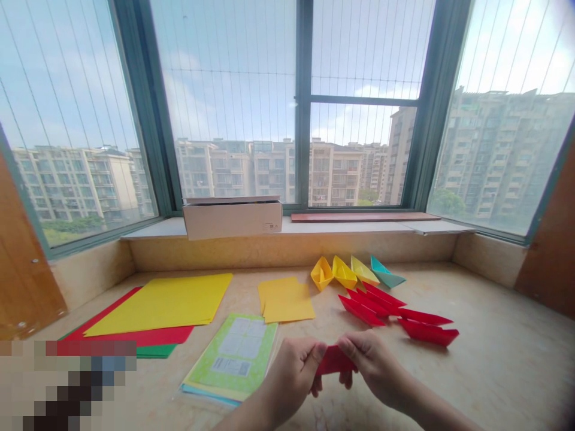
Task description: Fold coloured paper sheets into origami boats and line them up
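A folded piece of red paper (333, 360) is pinched between both my hands, low in the middle of the view. My left hand (293, 377) grips its left end with thumb and fingers closed. My right hand (371, 365) holds its right end, fingers curled. Just beyond lie several finished red paper boats (395, 317) on the marble sill, and behind them three yellow paper boats (344, 272) and a teal paper boat (385, 274).
A stack of large yellow, red and green sheets (157, 311) lies at the left. Small yellow sheets (285, 299) and a green paper packet (233, 356) sit near the middle. A cardboard box (232, 216) rests on the window ledge. A blurred patch covers the lower left.
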`<act>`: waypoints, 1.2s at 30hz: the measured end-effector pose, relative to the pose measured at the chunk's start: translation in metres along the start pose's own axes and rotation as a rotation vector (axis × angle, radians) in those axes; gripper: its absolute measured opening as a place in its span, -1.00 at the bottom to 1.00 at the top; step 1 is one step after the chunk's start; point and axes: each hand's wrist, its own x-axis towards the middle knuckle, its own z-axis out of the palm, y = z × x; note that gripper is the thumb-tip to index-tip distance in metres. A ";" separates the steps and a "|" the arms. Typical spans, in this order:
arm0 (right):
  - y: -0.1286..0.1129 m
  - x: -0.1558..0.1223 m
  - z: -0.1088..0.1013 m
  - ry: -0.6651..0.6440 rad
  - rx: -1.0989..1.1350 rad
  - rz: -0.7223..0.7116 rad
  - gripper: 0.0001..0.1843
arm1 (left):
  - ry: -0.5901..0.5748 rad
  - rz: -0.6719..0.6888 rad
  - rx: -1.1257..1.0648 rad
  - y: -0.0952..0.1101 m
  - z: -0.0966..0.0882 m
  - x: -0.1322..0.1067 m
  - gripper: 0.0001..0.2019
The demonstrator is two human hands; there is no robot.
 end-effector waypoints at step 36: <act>-0.008 0.003 -0.001 0.071 -0.009 0.074 -0.40 | 0.106 -0.115 -0.292 -0.011 0.002 0.010 -0.38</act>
